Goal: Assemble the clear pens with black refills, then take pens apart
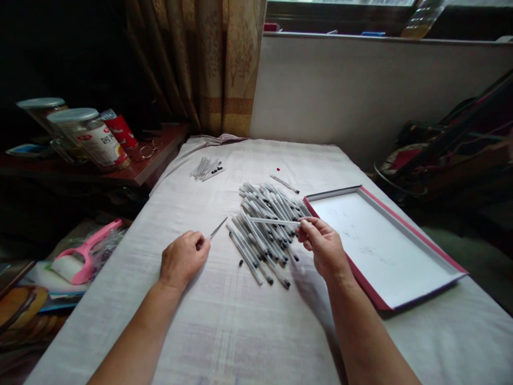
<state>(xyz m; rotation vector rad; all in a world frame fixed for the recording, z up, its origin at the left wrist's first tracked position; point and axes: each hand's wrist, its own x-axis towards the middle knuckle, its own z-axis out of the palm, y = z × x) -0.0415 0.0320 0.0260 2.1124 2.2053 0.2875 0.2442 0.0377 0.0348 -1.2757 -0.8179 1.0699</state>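
My left hand point(185, 258) is closed at the left of the pile, pinching a slim pointed piece point(218, 228) that looks like a pen refill, its tip aimed up and to the right. My right hand point(323, 243) grips one end of a clear pen barrel point(276, 221) between thumb and fingers. That barrel lies level across the view, above a heap of clear pens point(256, 248) with black ends. One small black cap point(241, 263) rests on the cloth near the heap's left side.
Right of the heap lies a shallow red-edged box lid point(412, 214), white inside. Farther back are a small group of clear tubes point(204, 168), a lone pen point(284, 184) and a red bit point(278, 169). Jars point(96, 139) stand on a side table at left.
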